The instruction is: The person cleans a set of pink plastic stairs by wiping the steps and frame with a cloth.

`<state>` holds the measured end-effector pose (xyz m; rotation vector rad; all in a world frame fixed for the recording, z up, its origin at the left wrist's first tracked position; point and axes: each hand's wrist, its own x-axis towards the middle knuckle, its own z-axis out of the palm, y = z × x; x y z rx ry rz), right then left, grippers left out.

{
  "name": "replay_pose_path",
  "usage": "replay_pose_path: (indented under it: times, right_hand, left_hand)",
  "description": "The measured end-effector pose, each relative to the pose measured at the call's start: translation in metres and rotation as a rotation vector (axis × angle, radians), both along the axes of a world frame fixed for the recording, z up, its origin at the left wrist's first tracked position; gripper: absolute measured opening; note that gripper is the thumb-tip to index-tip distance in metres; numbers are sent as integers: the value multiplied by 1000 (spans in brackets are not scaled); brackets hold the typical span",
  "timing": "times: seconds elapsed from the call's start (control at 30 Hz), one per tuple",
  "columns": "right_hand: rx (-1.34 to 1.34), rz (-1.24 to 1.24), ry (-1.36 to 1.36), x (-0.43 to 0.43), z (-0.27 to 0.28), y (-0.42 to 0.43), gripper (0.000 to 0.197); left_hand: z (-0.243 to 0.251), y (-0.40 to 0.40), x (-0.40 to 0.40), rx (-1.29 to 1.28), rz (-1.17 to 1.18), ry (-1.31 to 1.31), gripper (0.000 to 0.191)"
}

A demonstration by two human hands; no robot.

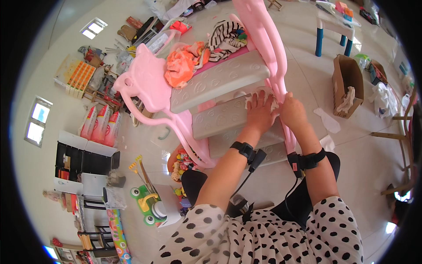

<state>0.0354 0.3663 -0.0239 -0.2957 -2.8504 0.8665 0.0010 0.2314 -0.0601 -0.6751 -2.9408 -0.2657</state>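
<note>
A pink plastic children's step unit with grey treads stands before me, probably part of a slide. My left hand (262, 110) lies flat with its fingers spread, pressing a crumpled white wipe (274, 105) onto the middle grey step (221, 115). Closed around the pink side rail (279, 71) at the right is my right hand (292, 110). Above both hands, the upper grey step (217, 81) shows embossed paw prints. Orange cloth (181, 66) and a black-and-white striped garment (224, 36) are heaped on the platform behind it.
To the right stand an open cardboard box (347, 85) and a small white table (336, 23) with blue legs. Used wipes (326, 120) lie on the tiled floor. At lower left are a frog-faced toy bin (155, 204) and a basket of toys (181, 165).
</note>
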Motion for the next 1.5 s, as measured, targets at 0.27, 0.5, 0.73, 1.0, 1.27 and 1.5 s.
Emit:
replay_pose_path:
  times: [0.27, 0.5, 0.73, 1.0, 1.27, 1.5]
  right_hand:
    - [14, 31, 64, 2, -2, 9, 26]
    - [42, 42, 71, 4, 1, 3, 26]
    - [102, 50, 35, 18, 3, 9, 31]
    - [125, 145, -54, 18, 5, 17, 24]
    - [55, 159, -15, 17, 5, 21, 23]
    - [55, 196, 22, 10, 0, 25, 24]
  left_hand:
    - [-8, -54, 3, -70, 9, 7, 55]
    - [-22, -208, 3, -85, 378, 76, 54]
    - [-28, -175, 37, -46, 408, 76, 52]
    - [-7, -104, -22, -79, 209, -65, 56]
    - [-9, 13, -33, -23, -13, 25, 53]
    - [-22, -2, 4, 66, -261, 139, 47]
